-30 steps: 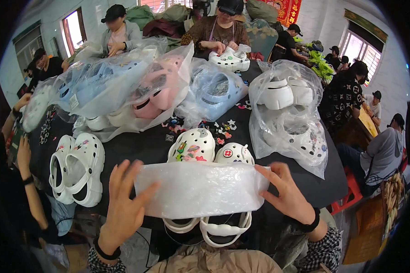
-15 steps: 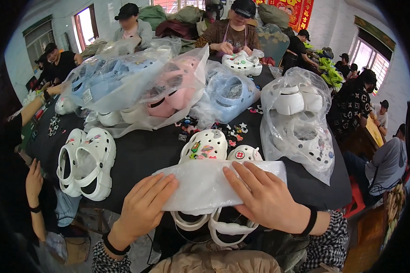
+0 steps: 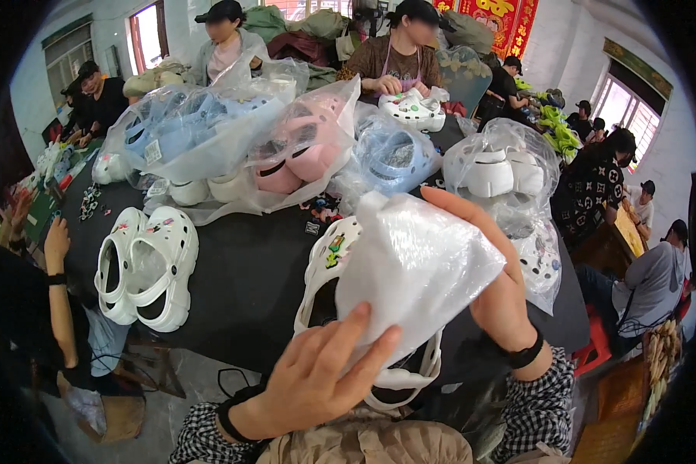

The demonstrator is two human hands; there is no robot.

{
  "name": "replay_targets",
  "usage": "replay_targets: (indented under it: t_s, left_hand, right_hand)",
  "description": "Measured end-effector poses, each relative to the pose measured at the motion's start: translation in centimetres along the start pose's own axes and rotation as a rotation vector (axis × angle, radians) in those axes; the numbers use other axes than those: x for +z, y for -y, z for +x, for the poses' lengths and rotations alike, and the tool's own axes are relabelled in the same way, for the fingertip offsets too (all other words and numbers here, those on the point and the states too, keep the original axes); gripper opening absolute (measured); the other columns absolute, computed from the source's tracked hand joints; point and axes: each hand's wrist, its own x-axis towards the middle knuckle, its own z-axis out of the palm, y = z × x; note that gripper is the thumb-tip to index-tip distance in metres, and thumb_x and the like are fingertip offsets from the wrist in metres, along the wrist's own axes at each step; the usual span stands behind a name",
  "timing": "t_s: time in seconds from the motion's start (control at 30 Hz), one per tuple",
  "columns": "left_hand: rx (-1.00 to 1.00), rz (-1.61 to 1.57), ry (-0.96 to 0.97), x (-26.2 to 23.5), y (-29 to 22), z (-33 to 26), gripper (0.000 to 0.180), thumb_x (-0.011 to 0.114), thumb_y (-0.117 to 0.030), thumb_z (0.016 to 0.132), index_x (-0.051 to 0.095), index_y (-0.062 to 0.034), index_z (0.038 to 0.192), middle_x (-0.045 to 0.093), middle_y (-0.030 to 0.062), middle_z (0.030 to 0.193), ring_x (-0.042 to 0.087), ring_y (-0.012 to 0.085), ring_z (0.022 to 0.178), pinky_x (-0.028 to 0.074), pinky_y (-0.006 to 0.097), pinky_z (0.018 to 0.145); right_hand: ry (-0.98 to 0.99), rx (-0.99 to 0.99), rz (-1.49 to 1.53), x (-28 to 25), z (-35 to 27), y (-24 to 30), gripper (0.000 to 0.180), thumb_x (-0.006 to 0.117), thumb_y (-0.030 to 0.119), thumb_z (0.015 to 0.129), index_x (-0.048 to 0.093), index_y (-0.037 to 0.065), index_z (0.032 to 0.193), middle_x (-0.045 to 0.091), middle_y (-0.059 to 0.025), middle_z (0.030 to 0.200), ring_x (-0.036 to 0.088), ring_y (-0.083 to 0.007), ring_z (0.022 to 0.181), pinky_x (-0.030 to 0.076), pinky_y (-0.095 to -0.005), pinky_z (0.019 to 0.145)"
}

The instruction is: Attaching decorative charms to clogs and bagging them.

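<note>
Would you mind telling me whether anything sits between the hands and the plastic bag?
Nothing visible does: the left hand and right hand both already grip the clear plastic bag directly, above the white clogs.

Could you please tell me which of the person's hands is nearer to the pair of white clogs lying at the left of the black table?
Left. The left hand holds the plastic bag's lower edge, closer to the white clogs. The right hand grips the bag's far side, farther away.

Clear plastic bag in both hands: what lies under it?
Under the plastic bag lies a white clog with coloured charms on the black table. A heel strap shows below the bag. The bag, the left hand and right hand cover the rest.
</note>
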Motion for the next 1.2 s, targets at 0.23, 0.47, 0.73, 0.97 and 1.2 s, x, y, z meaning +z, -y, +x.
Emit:
replay_targets:
  t_s: [0.23, 0.47, 0.73, 0.97, 1.2]
  left_hand:
    - [-0.026, -0.469, 0.198, 1.8, 1.1, 1.1, 0.061, 0.072, -0.030, 0.090, 0.055, 0.0009, 0.140, 0.056, 0.0145, 0.135, 0.059, 0.0323, 0.110, 0.047, 0.043, 0.097]
    - [-0.316, -0.391, -0.345, -0.4, 3.6, -0.4, 0.055, 0.078, -0.019, 0.082, 0.053, -0.0012, 0.127, 0.051, 0.0209, 0.128, 0.049, 0.0353, 0.121, 0.039, 0.045, 0.102]
    - [-0.215, -0.409, -0.061, -5.8, 5.7, 2.4, 0.086, 0.078, -0.054, 0.082, 0.045, 0.0011, 0.140, 0.045, 0.0231, 0.147, 0.041, 0.0413, 0.137, 0.031, 0.051, 0.115]
    - [-0.680, -1.457, 0.754, -6.0, 6.6, 4.1, 0.044, 0.074, -0.011, 0.091, 0.060, 0.0014, 0.131, 0.061, 0.0182, 0.132, 0.064, 0.0335, 0.116, 0.048, 0.034, 0.096]
    - [-0.033, -1.019, -0.044, -3.9, 4.6, 3.2, 0.031, 0.069, 0.004, 0.087, 0.066, 0.0034, 0.118, 0.056, 0.0219, 0.132, 0.062, 0.0381, 0.110, 0.051, 0.040, 0.089]
  right_hand:
    - [0.151, -0.064, 0.405, 0.8, -1.8, 0.4, 0.052, 0.046, 0.031, 0.106, 0.048, -0.001, 0.147, 0.048, -0.0185, 0.151, 0.053, -0.0303, 0.135, 0.043, -0.0386, 0.109]
    - [0.171, -0.469, -0.421, 1.2, -0.8, 1.4, 0.044, 0.068, 0.014, 0.091, 0.064, 0.001, 0.133, 0.053, -0.0263, 0.145, 0.054, -0.0397, 0.133, 0.043, -0.0437, 0.109]
    - [0.126, -0.728, -0.849, 1.5, -0.3, 1.8, 0.045, 0.077, 0.019, 0.077, 0.074, 0.013, 0.121, 0.060, -0.0251, 0.137, 0.058, -0.0447, 0.126, 0.047, -0.0509, 0.104]
    - [0.156, -0.891, -1.031, 1.2, 0.2, 3.2, 0.043, 0.077, 0.017, 0.074, 0.076, 0.015, 0.117, 0.063, -0.0232, 0.132, 0.062, -0.0406, 0.122, 0.048, -0.0518, 0.103]
    - [0.307, -0.482, -0.608, 1.7, -0.3, 2.7, 0.054, 0.081, 0.019, 0.081, 0.066, 0.000, 0.128, 0.065, -0.0249, 0.128, 0.065, -0.0398, 0.117, 0.049, -0.0471, 0.103]
